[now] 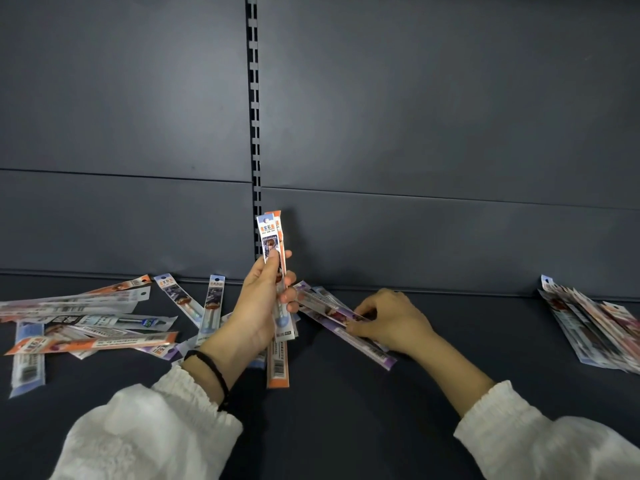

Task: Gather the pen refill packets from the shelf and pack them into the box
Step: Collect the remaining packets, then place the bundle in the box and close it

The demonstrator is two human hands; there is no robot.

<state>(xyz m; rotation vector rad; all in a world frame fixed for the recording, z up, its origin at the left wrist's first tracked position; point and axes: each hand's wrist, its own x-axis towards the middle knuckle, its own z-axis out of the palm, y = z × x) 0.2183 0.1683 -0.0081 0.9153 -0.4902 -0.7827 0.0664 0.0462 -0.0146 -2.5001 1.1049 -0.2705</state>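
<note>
My left hand (258, 306) holds a small upright bundle of pen refill packets (273, 237), blue-white and orange ones, above the dark shelf (329, 403). My right hand (388, 322) rests on the shelf with its fingers pinching a few purple-edged packets (332, 315) that lie flat just right of the bundle. Several more packets (86, 323) lie scattered on the shelf to the left. Another fanned stack of packets (588, 327) lies at the far right. No box is in view.
The dark back panel (415, 133) of the shelving rises straight behind the packets, with a slotted upright (254, 98) in the middle. White sleeves cover both forearms, and a black band sits on my left wrist (211, 368).
</note>
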